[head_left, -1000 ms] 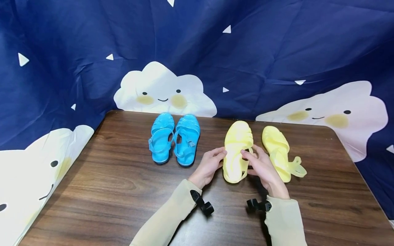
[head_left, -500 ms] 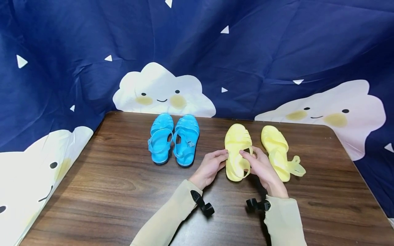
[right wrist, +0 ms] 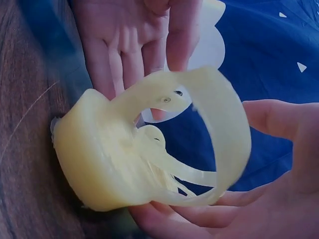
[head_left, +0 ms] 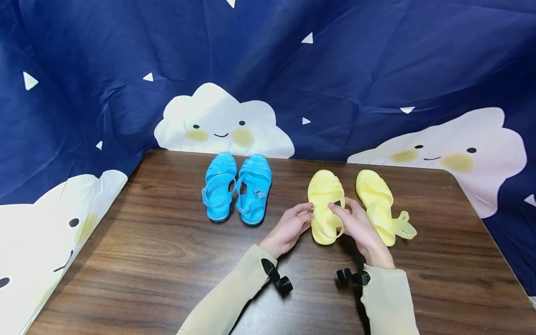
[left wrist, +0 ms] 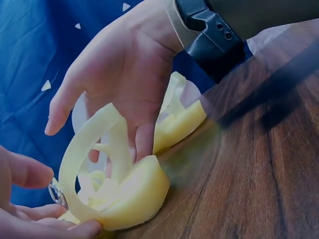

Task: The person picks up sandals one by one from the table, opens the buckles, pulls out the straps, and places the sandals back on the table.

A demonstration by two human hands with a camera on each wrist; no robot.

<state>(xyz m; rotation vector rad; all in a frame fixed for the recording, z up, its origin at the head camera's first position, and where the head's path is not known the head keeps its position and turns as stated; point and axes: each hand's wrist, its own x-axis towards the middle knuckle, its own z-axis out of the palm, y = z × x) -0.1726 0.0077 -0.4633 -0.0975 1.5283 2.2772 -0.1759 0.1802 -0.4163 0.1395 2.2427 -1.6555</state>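
Note:
A yellow jelly sandal (head_left: pixel 324 186) stands on the table, toe pointing to the back, its heel strap (left wrist: pixel 79 149) arched over the heel. My left hand (head_left: pixel 290 229) is at its left side, pinching the metal buckle (left wrist: pixel 58 194) between thumb and fingers. On the other side my right hand (head_left: pixel 362 228) rests its fingers against the sandal's right edge. In the right wrist view the thumb (right wrist: pixel 271 117) of that hand stands apart from the strap. Right of this hand lies the second yellow sandal (head_left: pixel 372 190), its strap (head_left: pixel 404 226) loose and spread outward.
A pair of blue jelly sandals, one left (head_left: pixel 219 186) and one right (head_left: pixel 254 186), stands at the back centre-left. The brown wooden table (head_left: pixel 125 260) ends at a blue cloth backdrop (head_left: pixel 268 56) with cloud faces. Black wrist cameras sit on both beige sleeves.
The yellow sandal between my hands has come down and slightly right, settling on the table. Both hands stay beside it, and the left has shifted a little right. The other sandals have not moved.

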